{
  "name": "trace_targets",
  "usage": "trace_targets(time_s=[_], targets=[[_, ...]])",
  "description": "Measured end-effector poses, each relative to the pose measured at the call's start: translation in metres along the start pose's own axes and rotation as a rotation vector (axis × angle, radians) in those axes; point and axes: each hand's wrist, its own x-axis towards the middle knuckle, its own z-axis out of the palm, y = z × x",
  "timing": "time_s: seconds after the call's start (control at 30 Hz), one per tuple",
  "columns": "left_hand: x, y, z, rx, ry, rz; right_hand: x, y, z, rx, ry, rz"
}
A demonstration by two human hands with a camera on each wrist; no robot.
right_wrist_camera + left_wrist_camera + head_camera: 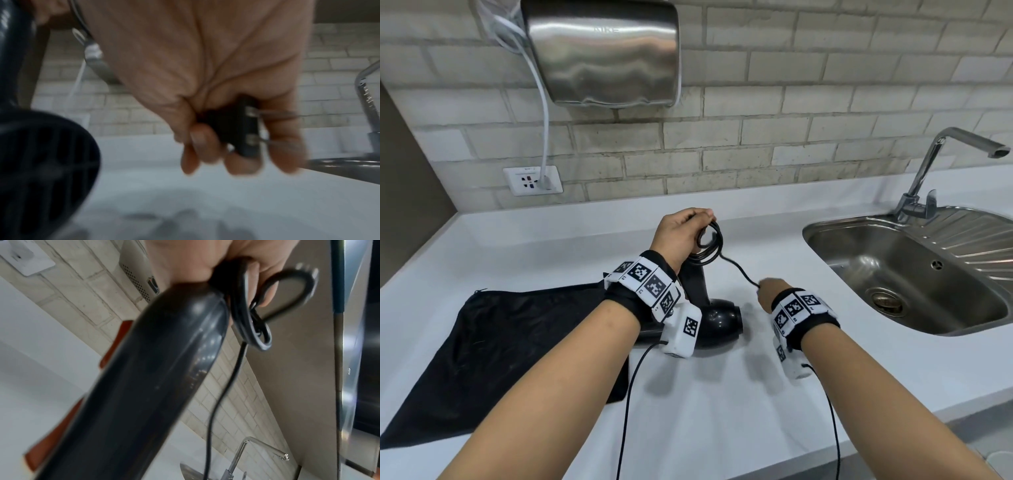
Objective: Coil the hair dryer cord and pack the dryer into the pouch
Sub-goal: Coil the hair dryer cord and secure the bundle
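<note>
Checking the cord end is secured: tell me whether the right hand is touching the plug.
Touching. The right wrist view shows the right hand with fingers curled round the black plug, its two metal prongs sticking out past them.

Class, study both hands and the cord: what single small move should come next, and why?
Probably bring the right hand, holding the plug, up to the left hand to lay one more loop. Coils are gathered at the dryer handle's top, and only a short cord stretch remains.

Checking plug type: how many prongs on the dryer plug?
2 visible on the plug held in the right hand: one upper, one lower. The view is blurry, so a third could be hidden.
</note>
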Motion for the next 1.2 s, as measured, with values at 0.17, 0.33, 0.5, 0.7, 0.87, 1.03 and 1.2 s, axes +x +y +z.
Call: trace_targets(time_s=[0.17,0.33,0.5,0.7,0.87,1.03,1.2], targets=[[-0.003,0.000,-0.002,0.004,-0.032,0.034,-0.001,0.001,0.008,-0.177,-0.108,-0.027],[-0.004,0.000,-0.001,0.022,-0.050,0.055,-0.038,-0.047,-0.030,0.450,0.127,-0.445],[-0.008,0.004,-0.002,0.011,-0.104,0.077,-0.046,-0.064,-0.039,0.684,0.272,-0.589],[-0.010,0.003,-0.005,-0.052,-0.120,0.026,-0.027,-0.052,-0.039,0.496,0.190,-0.223],[-0.005,0.002,-0.006,-0.003,-0.114,0.057,-0.026,-0.046,-0.040,0.457,0.204,-0.312],[-0.003,0.002,-0.006,0.013,-0.120,0.078,-0.037,-0.049,-0.043,0.745,0.030,-0.602],[-0.004,0.005,-0.006,-0.016,-0.177,0.010,-0.037,-0.056,-0.064,0.651,0.301,-0.472]])
